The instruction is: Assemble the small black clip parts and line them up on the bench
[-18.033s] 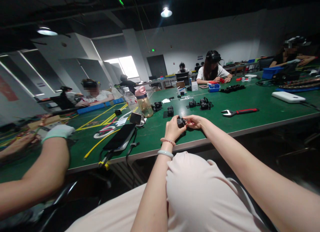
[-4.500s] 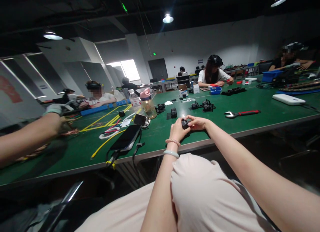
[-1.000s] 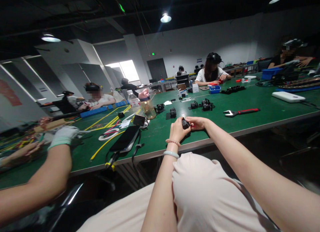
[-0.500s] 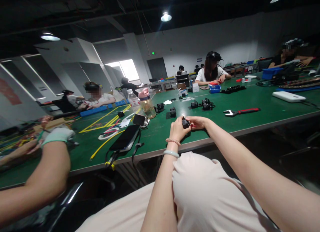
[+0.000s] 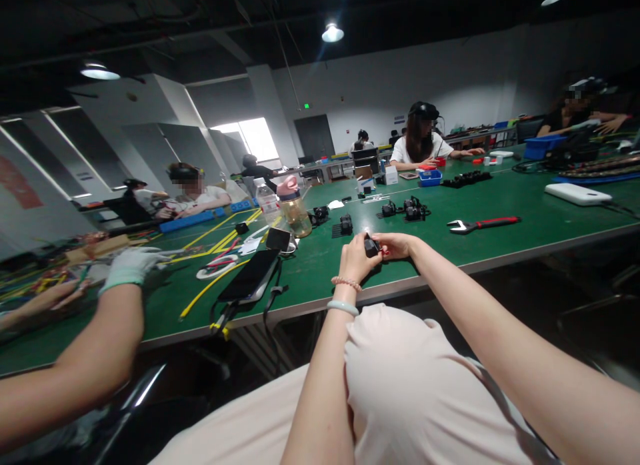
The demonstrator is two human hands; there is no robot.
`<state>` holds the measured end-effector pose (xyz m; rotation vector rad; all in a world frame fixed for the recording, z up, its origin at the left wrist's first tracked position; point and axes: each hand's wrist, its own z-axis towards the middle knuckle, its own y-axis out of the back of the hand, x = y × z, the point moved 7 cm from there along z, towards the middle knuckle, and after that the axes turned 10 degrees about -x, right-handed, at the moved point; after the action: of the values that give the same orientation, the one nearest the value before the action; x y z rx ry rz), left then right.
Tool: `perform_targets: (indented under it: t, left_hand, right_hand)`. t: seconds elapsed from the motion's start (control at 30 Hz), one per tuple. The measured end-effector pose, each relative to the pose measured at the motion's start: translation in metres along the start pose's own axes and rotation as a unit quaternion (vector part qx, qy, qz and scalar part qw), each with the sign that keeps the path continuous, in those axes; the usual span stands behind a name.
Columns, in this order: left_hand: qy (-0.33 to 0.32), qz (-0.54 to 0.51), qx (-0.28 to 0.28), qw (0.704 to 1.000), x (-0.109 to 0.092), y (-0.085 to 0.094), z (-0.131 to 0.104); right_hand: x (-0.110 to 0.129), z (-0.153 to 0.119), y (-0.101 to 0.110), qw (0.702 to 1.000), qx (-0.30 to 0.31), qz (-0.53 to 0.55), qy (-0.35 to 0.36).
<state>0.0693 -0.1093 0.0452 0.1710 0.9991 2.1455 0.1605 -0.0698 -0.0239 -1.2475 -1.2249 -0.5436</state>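
Green table (image 5: pixel 465 251), near edge: left hand (image 5: pixel 356 258) and right hand (image 5: pixel 395 246) pinched a black part (image 5: pixel 371 246) between them.

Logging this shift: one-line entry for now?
left hand: holds black part | right hand: at same part | wrench: on table

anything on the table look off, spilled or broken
No spill or damage is visible. Only the black strap beside the dark-screened device looks untidy: it droops over the table's front edge, where it might snag.
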Motion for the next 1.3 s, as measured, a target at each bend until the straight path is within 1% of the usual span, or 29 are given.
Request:
perform_targets:
  t: [0.17,0.23,0.4,0.6,0.97,1.3]
  left_hand:
    - [-0.01,-0.006,-0.009,1.0,0.0,0.0,0.0]
    - [-0.011,-0.011,-0.015,1.0,0.001,0.0,0.0]
    - [0.004,-0.01,-0.012,1.0,0.005,0.0,0.001]
    - [0.018,-0.004,-0.007,1.0,0.004,0.001,0.001]
    - [0.014,-0.005,-0.006,1.0,0.003,0.0,0.0]
    - [0.025,-0.004,0.001,1.0,0.002,0.001,0.0]
  right_hand:
    - [-0.001,0.0,0.004,1.0,-0.025,-0.003,-0.001]
    - [0.002,-0.002,0.001,1.0,-0.01,-0.003,0.014]
    - [0.01,-0.012,-0.011,0.997,0.058,-0.016,0.057]
    - [0.01,-0.014,-0.013,0.994,0.073,-0.032,0.07]
    - [0.01,-0.012,-0.008,0.995,0.049,-0.047,0.072]
    - [0.008,-0.009,-0.004,0.997,0.039,-0.041,0.053]
